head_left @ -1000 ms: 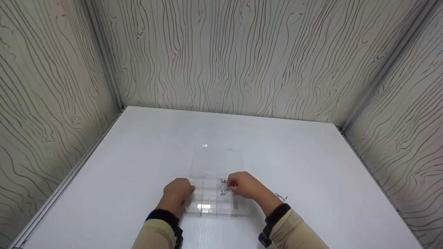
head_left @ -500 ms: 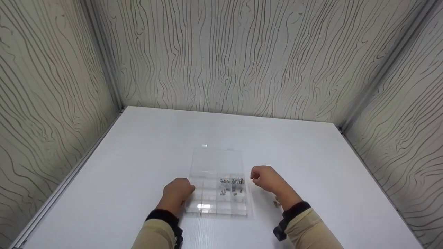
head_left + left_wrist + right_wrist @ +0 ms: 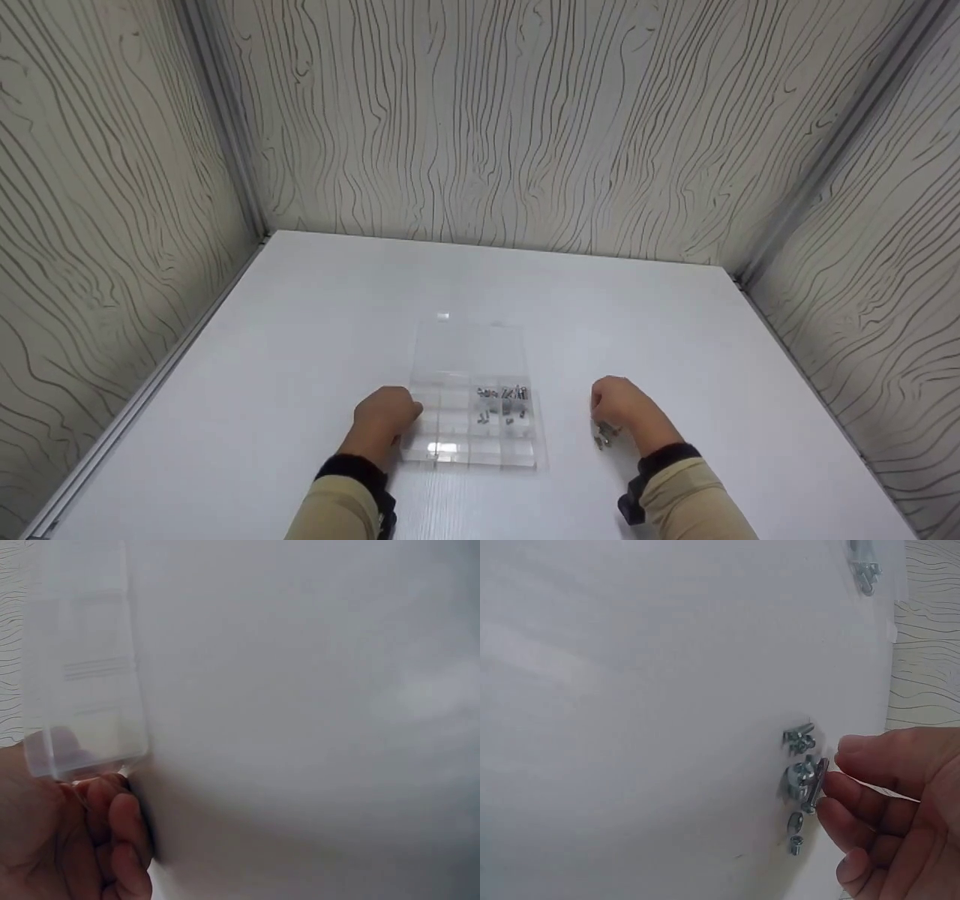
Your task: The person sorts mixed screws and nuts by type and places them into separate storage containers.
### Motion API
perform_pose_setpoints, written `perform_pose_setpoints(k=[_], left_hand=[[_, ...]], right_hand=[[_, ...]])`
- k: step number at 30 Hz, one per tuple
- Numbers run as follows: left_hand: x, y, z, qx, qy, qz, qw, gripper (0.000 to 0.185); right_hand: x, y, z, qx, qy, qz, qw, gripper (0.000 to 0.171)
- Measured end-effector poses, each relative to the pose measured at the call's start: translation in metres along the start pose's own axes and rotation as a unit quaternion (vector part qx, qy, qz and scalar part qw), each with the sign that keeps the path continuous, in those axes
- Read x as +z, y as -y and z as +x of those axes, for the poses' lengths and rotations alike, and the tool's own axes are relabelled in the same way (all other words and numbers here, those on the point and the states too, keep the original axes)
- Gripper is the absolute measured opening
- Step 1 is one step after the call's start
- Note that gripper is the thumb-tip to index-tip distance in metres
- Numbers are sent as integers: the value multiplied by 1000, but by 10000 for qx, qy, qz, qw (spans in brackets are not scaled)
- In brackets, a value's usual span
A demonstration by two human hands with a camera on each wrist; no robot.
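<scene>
A clear plastic compartment box (image 3: 457, 442) lies on the white table, its lid (image 3: 469, 349) folded flat behind it. Several small metal screws (image 3: 502, 401) fill one right-hand compartment. My left hand (image 3: 386, 415) grips the box's left edge; in the left wrist view its curled fingers (image 3: 112, 832) sit against a corner of the box (image 3: 82, 675). My right hand (image 3: 622, 405) is right of the box, over a few loose screws (image 3: 604, 436). In the right wrist view its fingertips (image 3: 832, 784) touch one of the loose screws (image 3: 804, 778), with the thumb apart from it.
The white table (image 3: 300, 337) is walled on three sides by wood-grain panels (image 3: 487, 112), with a metal rail (image 3: 150, 375) along the left edge. More screws (image 3: 864, 566) show at the top of the right wrist view.
My right hand left the box's screw compartment and moved right and down to the loose screws on the table. The left hand and the box stayed put.
</scene>
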State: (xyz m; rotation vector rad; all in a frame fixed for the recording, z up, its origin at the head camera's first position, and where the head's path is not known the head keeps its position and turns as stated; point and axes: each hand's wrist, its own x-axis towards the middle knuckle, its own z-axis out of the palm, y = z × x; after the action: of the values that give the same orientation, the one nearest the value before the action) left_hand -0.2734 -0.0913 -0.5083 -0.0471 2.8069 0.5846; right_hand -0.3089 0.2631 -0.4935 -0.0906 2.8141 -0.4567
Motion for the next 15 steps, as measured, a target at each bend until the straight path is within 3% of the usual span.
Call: perform_pose_setpoints(k=[7,15], left_hand=[[1,1,1,-36,12,-70,10000,30],[3,2,4,-32,-27,-43,10000,29]], right_hand=[[3,-5,1,-47,-19,-176,9998,14],[4,-5,3,-115,-33,-290,9995,8]])
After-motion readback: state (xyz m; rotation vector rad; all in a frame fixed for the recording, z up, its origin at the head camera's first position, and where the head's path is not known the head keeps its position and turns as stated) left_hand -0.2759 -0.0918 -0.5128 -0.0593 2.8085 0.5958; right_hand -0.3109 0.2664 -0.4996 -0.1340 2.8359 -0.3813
